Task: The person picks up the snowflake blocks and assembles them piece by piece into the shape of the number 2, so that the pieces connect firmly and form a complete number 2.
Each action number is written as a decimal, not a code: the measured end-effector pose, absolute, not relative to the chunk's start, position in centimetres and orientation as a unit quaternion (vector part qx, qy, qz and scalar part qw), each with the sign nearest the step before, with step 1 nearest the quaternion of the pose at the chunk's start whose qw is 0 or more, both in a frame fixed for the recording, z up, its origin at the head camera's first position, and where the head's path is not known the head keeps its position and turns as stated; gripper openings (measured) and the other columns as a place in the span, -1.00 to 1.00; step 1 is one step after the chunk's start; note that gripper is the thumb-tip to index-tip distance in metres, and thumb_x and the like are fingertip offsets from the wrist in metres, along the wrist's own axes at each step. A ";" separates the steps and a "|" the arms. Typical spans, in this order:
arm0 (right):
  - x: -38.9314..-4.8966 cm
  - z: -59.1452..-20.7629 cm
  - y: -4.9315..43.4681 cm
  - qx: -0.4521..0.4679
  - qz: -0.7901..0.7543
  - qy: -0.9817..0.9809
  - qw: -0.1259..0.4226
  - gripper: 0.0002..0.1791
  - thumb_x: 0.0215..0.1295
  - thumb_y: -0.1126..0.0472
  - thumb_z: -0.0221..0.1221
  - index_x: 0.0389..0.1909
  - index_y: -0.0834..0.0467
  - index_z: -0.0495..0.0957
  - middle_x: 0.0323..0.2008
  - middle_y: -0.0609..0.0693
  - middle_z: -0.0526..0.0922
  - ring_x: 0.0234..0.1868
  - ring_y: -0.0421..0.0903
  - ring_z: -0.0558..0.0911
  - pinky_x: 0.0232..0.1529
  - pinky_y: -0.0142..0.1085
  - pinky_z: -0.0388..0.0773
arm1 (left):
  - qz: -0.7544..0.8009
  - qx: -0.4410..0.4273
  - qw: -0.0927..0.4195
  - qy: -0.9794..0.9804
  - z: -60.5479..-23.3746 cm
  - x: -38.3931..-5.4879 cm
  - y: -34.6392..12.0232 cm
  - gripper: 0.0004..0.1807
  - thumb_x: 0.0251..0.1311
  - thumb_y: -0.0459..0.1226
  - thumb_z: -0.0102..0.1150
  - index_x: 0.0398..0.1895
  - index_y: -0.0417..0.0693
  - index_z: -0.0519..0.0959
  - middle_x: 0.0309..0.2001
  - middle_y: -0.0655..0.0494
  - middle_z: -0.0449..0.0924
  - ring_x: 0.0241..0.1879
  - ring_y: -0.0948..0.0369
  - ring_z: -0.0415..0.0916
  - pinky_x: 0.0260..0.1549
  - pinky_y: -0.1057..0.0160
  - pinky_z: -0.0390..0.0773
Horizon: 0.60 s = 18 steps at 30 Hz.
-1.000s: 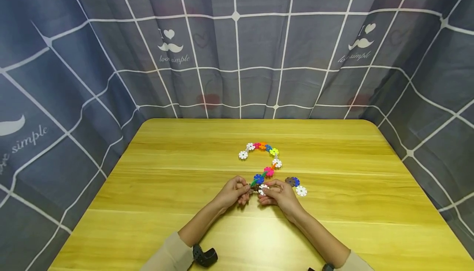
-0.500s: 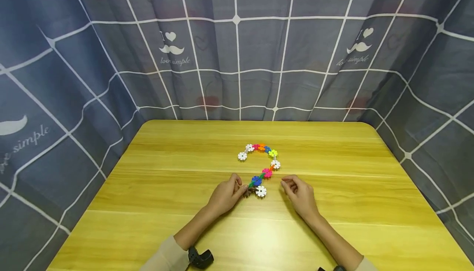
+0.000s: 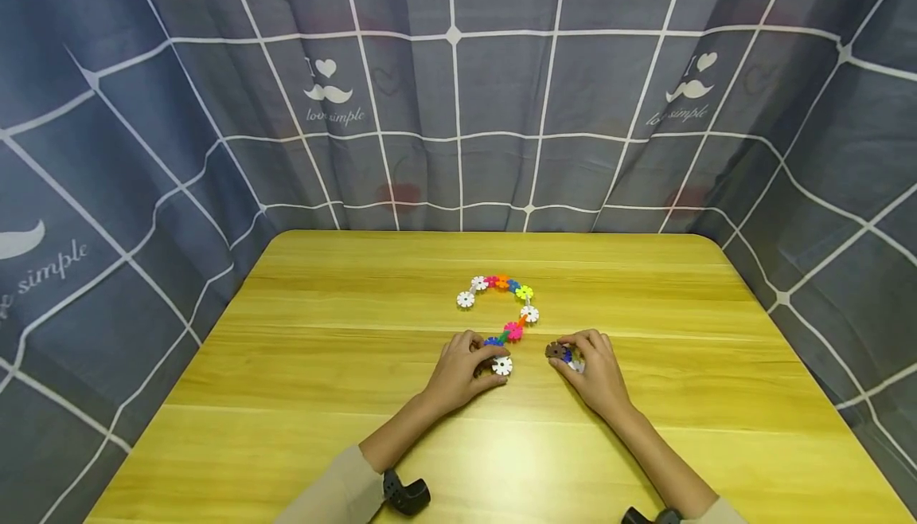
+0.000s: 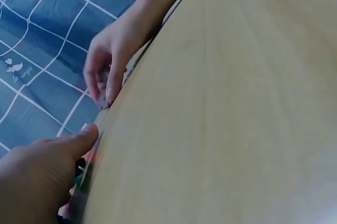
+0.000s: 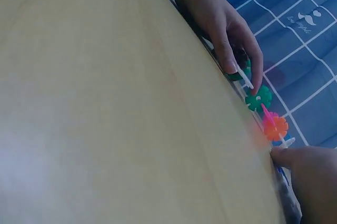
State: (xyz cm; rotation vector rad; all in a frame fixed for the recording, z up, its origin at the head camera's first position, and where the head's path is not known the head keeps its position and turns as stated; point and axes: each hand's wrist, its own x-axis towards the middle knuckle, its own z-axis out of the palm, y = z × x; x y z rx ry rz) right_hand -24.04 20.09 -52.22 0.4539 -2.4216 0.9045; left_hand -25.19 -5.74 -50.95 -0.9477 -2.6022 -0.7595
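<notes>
A curved chain of interlocking snowflake discs lies on the table, in white, pink, orange, blue, yellow and green. My left hand grips the chain's near end, thumb and fingers about a white snowflake disc; it partly covers a blue disc. To the right, my right hand pinches a brown snowflake disc, with a blue disc and a white one partly hidden beneath the fingers. In the right wrist view, a green disc and an orange disc stand beyond the left hand's fingertips.
The wooden table reaches back to a grey-blue curtain with white grid lines, which also hangs along both sides. The chain's far end has a white disc behind the hands. A black band sits on the left wrist.
My right hand let go of the white disc at the chain's end, moved right and took hold of the brown disc. My left hand shifted its grip onto the white disc.
</notes>
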 end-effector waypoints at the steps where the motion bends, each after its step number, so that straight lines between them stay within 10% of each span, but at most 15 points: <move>1: -24.0 -52.2 20.0 0.178 0.350 -0.882 0.261 -0.68 -0.07 0.25 0.41 -0.24 0.15 0.58 -0.32 -0.06 0.52 -0.30 -0.16 0.41 -0.34 -0.30 0.40 | -0.273 -0.325 0.129 -0.896 -51.0 -25.2 -5.6 -0.59 0.02 0.09 0.25 -0.03 0.29 0.57 -0.24 0.20 0.37 -0.24 0.25 0.26 -0.24 0.19 0.28; 10: -21.7 -49.0 15.6 0.208 0.649 -0.720 0.136 -0.81 0.09 0.58 0.16 -0.24 0.47 0.46 -0.38 0.32 0.59 -0.44 0.21 0.60 -0.44 -0.11 0.60 | -0.411 -0.299 0.039 -0.861 -50.4 -25.1 -5.5 -0.59 0.09 -0.01 0.24 0.04 0.24 0.53 -0.31 0.27 0.35 -0.40 0.32 0.24 -0.42 0.37 0.35; 18: -21.6 -49.1 14.7 0.238 0.623 -0.730 0.146 -0.81 0.11 0.58 0.14 -0.22 0.45 0.55 -0.30 0.31 0.61 -0.40 0.24 0.61 -0.38 -0.19 0.60 | -0.452 -0.295 0.020 -0.842 -50.3 -25.2 -5.8 -0.61 0.07 -0.08 0.28 0.02 0.16 0.56 -0.30 0.24 0.31 -0.39 0.29 0.24 -0.43 0.38 0.37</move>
